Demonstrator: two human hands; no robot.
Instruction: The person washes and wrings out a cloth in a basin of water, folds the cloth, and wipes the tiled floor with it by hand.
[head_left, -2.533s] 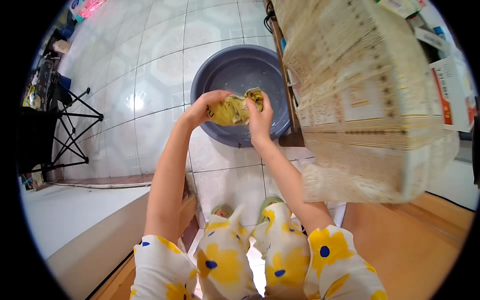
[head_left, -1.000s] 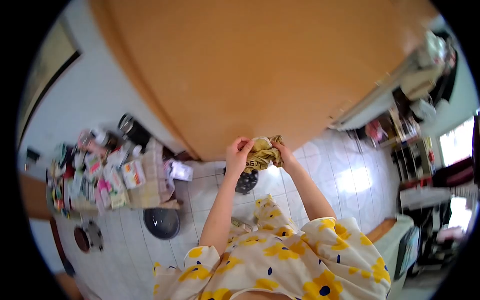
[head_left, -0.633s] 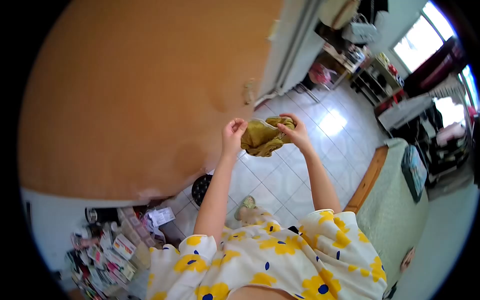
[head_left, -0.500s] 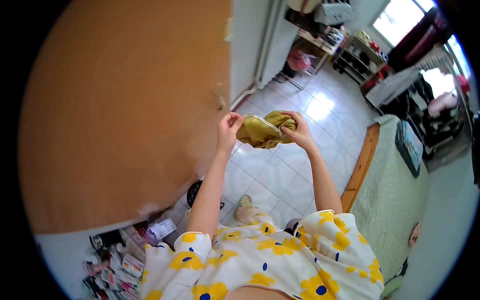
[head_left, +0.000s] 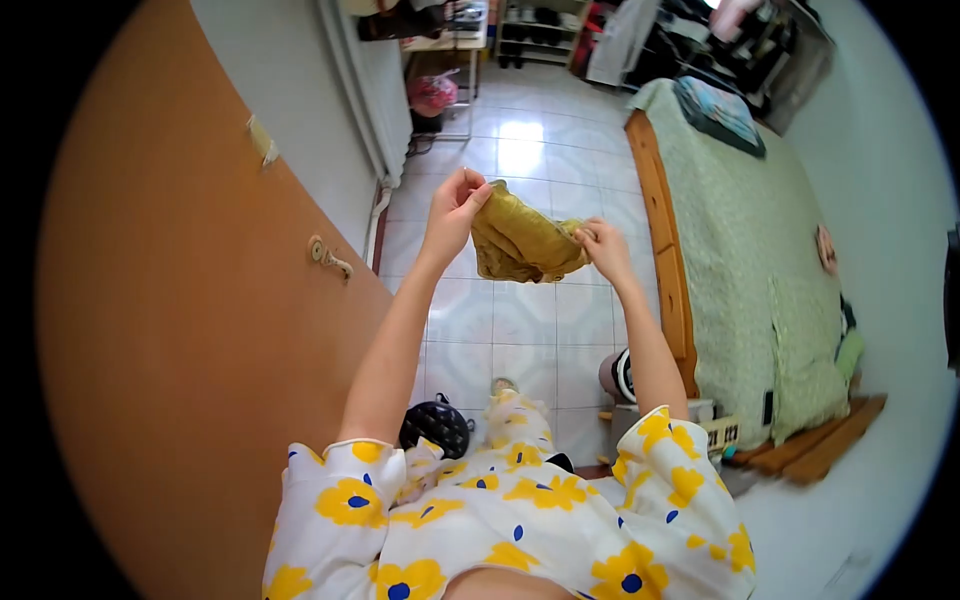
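An olive-yellow piece of cloth [head_left: 525, 240] hangs between my two hands above the tiled floor. Its exact kind is not clear; it is soft, slightly shiny and creased, with folds drooping at the bottom. My left hand [head_left: 455, 218] pinches its upper left corner between thumb and fingers, a little higher than the other side. On the lower right end, my right hand [head_left: 604, 250] grips the edge with bent fingers. The upper edge slopes down from left to right.
A wooden door [head_left: 230, 330] with a handle [head_left: 330, 257] stands at left. The bed [head_left: 745, 220] with its wooden side runs along the right, folded cloth [head_left: 720, 115] on it. A black quilted bag [head_left: 436, 428] lies near my feet. A shoe rack [head_left: 540, 30] stands far back.
My view has swung round to the right, toward the bed. The cloth has been drawn out from a bunched shape into a flatter, hanging one, and its left end is raised.
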